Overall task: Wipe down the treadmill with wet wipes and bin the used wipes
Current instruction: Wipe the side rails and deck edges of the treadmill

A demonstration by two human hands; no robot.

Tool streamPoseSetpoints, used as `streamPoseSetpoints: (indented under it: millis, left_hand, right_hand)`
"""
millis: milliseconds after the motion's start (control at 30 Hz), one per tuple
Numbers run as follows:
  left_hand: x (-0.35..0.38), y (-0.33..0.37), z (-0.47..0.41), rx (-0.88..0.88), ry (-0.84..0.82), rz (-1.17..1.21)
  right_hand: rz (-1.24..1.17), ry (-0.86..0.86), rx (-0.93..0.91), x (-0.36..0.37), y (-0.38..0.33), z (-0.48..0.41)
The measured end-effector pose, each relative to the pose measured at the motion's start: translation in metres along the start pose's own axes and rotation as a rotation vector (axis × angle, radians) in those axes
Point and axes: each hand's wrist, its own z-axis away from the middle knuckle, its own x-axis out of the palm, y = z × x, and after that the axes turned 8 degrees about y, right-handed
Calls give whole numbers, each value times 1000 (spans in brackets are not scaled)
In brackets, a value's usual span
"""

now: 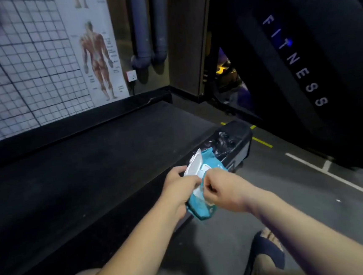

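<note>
Teal plastic soft pack of wet wipes (202,211) sits between both hands, held in the air just over the right side rail of the black treadmill (91,167), near its glossy black rear end cap (231,141). The pack's white flip lid (193,164) stands open, and a white wipe (197,191) shows at the opening; how many remain inside cannot be told. The left hand (180,188) grips the pack from its left edge, fingers curled round it. The right hand (222,190) is clenched at the opening, thumb and fingers pinching the wipe. Beyond stands a tall black machine lettered FITNESS (301,61). A muscle anatomy poster (96,57) hangs on the wall behind the treadmill, beside grey pipes (146,26).
</note>
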Motion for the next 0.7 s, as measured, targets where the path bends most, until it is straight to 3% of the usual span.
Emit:
streamPoseSetpoints:
  millis: [267, 433, 567, 700]
  left_hand:
    - [10, -6, -27, -78, -46, 13]
    - [16, -20, -44, 16, 32, -19]
    - [13, -18, -49, 98, 121, -82]
    - [-4, -13, -60, 159, 181, -98]
  right_hand:
    - [-120, -179, 119, -19, 19, -16]
    - [-402, -242, 277, -19, 25, -25]
    - [-603, -213, 292, -23, 25, -32]
    - [-932, -69, 298, -37, 27, -35]
